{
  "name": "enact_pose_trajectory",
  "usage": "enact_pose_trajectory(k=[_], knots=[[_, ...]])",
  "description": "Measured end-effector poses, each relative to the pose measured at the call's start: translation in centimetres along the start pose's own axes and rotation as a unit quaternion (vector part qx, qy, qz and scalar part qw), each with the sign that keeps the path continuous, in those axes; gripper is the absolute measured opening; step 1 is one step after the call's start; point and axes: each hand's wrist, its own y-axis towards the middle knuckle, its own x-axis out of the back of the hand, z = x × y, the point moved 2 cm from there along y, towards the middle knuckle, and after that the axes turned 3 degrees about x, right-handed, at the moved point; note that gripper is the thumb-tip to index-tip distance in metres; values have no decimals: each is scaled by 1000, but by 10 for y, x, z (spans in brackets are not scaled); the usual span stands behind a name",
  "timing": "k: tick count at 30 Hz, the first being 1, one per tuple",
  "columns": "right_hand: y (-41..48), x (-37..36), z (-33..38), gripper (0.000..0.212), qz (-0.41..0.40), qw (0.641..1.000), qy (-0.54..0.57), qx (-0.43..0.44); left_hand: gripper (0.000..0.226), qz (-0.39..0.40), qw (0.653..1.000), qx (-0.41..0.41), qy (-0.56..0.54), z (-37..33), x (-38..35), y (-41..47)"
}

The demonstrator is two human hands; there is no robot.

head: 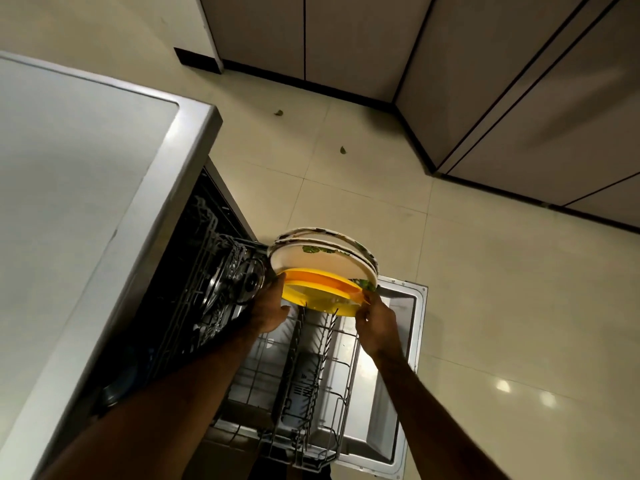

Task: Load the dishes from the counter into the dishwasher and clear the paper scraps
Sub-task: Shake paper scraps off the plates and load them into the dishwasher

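**Plate stack held over far end of lower rack**

Plate stack (323,271) is in both hands, tilted up on edge, above the far end of the lower rack (311,375). It is made of yellow plates (322,296) nearest the person and white plates (322,259) with green leaf print behind them. The count per colour is hard to read; at least two rims show for each.

Left hand (268,311) grips the stack's left edge, with fingers curled round the yellow rim. Right hand (375,322) pinches the right edge, thumb on the near face. Two rack tines overlap the yellow rim from below (can't tell if they touch).

The lower rack is pulled fully out over the open dishwasher door (412,327). Only bare wire tines show in the part nearest the person.

Left of the rack, the dishwasher (194,271) cavity is dark. It holds wire baskets with a round steel dish (247,280) standing on edge, just beside the left hand. Other contents are too dark to name.

Further left of the rack, the grey counter (86,202) overhangs the cavity.

Beyond the rack's far end is cream tile floor (485,306), with two small green bits (278,112) (343,150) well apart from the rack. Cabinets (554,98) stand behind those.
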Motion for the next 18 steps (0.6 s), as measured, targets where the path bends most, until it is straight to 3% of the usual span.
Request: enact_pose_trajectory(k=[10, 18], knots=[[-50, 69, 96, 52, 1, 994, -34, 108, 80, -135, 973, -98, 159, -76, 81, -106], [-109, 134, 180, 59, 13, 969, -91, 229, 81, -237, 945, -116, 193, -100, 148, -251]])
